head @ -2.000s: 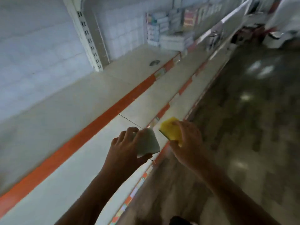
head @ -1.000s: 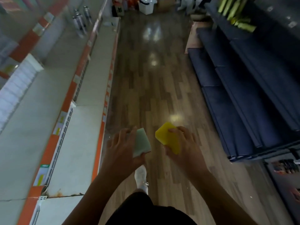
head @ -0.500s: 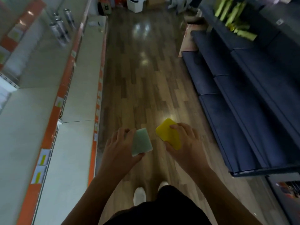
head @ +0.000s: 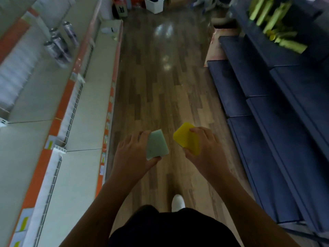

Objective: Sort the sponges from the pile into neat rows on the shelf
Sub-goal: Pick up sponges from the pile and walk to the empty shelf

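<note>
Sponges: one per hand, both over the floor (head: 160,90) mid-aisle, neither on a shelf yet. My left hand (head: 131,154) pinches the pale green sponge (head: 157,146) by its left edge, thumb under the near corner, so most of it sticks out unsupported. My right hand (head: 204,150) grips the yellow sponge (head: 186,138) from its right side, fingers on top. The two are close but apart.

Left side: white shelf (head: 83,125) with orange edge strips, bare near me, bottles (head: 58,43) at the far end. Right side: dark blue shelving (head: 267,125). No pile in view.

Risks, my read:
- Edge grips on soft foam are weak. A quick swing toward the white shelf or a knock on its lip could drop one on the floor.
- Setting both down at once, one may land skewed and break the row.
</note>
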Demonstrator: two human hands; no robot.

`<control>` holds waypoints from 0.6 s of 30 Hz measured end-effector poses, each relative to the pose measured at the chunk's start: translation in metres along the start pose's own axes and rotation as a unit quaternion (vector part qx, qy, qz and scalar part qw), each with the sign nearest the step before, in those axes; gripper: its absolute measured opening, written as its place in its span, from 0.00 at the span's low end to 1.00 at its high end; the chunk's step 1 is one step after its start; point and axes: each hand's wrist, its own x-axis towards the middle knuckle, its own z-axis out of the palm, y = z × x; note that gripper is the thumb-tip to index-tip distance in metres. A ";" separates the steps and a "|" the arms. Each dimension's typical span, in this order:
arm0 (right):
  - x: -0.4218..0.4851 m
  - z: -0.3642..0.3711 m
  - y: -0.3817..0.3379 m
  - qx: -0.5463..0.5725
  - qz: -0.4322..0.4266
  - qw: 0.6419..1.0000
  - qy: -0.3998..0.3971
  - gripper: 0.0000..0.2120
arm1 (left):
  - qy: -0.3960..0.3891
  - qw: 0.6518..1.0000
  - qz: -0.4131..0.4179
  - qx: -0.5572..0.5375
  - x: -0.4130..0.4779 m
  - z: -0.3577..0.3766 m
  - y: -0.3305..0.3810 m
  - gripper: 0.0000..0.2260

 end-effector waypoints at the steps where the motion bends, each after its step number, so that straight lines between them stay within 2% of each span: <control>1: 0.014 -0.002 0.003 -0.001 -0.003 1.000 -0.002 0.32 | 0.000 1.000 -0.005 -0.002 0.012 0.001 0.000 0.36; 7: 0.088 0.001 0.020 0.013 0.004 1.000 -0.011 0.32 | -0.004 1.000 -0.009 -0.002 0.086 0.010 -0.006 0.36; 18: 0.273 0.025 0.034 0.000 0.030 1.000 0.002 0.31 | -0.016 1.000 0.013 -0.022 0.279 0.030 -0.071 0.35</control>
